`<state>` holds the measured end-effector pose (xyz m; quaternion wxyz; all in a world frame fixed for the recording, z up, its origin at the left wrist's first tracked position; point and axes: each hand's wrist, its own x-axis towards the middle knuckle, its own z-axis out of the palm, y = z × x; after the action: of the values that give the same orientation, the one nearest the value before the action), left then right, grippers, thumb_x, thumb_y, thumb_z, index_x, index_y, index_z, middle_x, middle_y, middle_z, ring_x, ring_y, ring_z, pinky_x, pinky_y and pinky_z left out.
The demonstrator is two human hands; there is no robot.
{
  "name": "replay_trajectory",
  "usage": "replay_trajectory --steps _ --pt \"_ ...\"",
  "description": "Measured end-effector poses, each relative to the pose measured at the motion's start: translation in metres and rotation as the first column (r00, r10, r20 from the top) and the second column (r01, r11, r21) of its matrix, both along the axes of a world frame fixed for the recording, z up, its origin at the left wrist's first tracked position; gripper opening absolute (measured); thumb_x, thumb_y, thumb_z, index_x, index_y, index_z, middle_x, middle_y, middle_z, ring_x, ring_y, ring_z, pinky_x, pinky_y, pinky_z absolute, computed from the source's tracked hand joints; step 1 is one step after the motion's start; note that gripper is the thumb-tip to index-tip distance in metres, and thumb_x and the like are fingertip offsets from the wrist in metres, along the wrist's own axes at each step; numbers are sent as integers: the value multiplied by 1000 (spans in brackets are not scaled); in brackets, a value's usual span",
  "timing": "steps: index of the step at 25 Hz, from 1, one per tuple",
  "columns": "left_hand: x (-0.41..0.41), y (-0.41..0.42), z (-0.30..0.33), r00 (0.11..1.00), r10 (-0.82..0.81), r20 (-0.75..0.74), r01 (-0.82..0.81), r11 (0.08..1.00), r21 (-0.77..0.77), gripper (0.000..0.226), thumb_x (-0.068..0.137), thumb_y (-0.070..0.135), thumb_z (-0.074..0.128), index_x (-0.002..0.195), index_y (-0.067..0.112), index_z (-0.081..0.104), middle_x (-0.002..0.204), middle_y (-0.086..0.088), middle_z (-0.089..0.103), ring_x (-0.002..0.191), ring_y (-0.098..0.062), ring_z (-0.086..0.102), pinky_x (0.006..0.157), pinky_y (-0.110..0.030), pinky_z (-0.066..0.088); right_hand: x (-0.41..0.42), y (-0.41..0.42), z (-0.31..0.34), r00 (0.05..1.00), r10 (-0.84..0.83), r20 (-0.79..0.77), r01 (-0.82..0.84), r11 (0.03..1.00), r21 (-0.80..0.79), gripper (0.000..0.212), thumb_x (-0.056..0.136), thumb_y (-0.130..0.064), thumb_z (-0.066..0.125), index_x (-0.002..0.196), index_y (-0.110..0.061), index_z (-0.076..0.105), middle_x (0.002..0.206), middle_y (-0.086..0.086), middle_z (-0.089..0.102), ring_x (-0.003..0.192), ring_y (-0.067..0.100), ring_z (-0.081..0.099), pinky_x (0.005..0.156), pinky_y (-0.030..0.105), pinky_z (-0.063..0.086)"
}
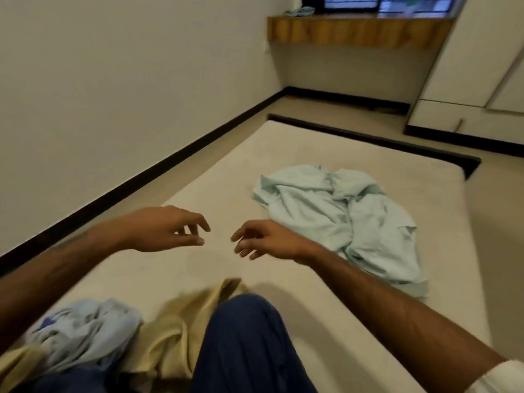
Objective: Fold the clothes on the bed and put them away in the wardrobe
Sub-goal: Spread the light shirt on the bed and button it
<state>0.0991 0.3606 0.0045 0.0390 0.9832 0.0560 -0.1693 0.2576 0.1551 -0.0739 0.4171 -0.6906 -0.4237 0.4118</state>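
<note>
A crumpled pale green garment (343,217) lies on the beige bed (297,154), right of centre. A yellowish-tan garment (175,330) lies bunched near the bottom, beside my blue-trousered knee (246,344). A light blue garment (85,333) is heaped at the lower left. My left hand (164,231) and my right hand (266,239) hover over bare mattress, fingers apart and curled, holding nothing. The right hand is just left of the green garment, not touching it. White wardrobe doors (465,63) stand at the far right.
A cream wall with a black skirting board (158,168) runs along the left of the bed. A wooden window ledge (357,32) sits at the far end with a small cloth on it. Floor strips lie left of and beyond the bed.
</note>
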Motion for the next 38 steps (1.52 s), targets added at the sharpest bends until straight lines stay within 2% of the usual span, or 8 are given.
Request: replay_trajectory --steps 3,7,9,13,21,26,31,38 --pt "100 -51 -45 989 -119 87 132 976 -172 46 88 74 37 121 47 56 115 22 64 97 3 61 89 -34 53 98 -86 -14 804 -497 327 475 867 150 18 94 -14 65 111 -14 65 115 9 68 104 24 65 91 46 52" --pt "210 -129 -93 943 -227 242 287 925 -249 55 92 57 58 139 30 47 137 6 57 114 -14 60 95 -33 49 166 -191 -53 539 -348 767 741 628 -236 101 68 -74 72 150 -34 30 153 3 32 139 33 34 112 50 30" --pt "244 -166 -119 932 -325 158 336 940 -50 84 83 69 61 150 29 30 146 1 48 124 -23 54 101 -41 45 175 -222 -71 711 -325 624 630 689 -359 117 60 -79 72 155 -32 23 156 8 35 139 31 39 110 41 34" --pt "253 -182 -158 889 -422 179 371 892 258 59 90 37 55 143 21 36 123 -5 57 105 -31 62 84 -38 45 181 -241 -78 714 -591 375 640 768 -7 38 90 -11 69 126 -20 63 125 2 67 119 26 60 93 30 45" --pt "220 -87 -31 915 -204 347 368 772 -518 21 85 31 77 101 24 64 94 22 64 85 2 58 75 -13 45 200 -270 -30 429 -842 -329 884 315 346 23 100 -12 56 112 -25 70 113 1 74 101 16 70 86 31 57" --pt "177 -15 31 793 472 386 299 252 -921 16 96 18 59 110 9 61 95 -6 63 79 -11 65 68 -20 54 200 -306 -6 195 -900 -390 968 112 226 27 99 -40 59 105 -16 70 95 2 73 87 22 70 71 31 57" --pt "150 61 -17 937 313 157 -240 900 -364 40 77 52 61 103 23 67 97 -6 68 82 -22 68 70 -33 57 178 -338 -34 884 -327 335 454 770 -448 56 68 -69 78 95 -19 77 91 -2 76 85 14 70 72 24 52" --pt "196 -74 -75 961 -155 230 169 984 -46 43 96 35 60 137 31 47 141 4 46 122 -19 53 99 -41 45 144 -272 -38 772 -569 283 622 767 -156 54 97 -52 57 144 -28 44 125 -2 61 108 15 61 82 27 45"
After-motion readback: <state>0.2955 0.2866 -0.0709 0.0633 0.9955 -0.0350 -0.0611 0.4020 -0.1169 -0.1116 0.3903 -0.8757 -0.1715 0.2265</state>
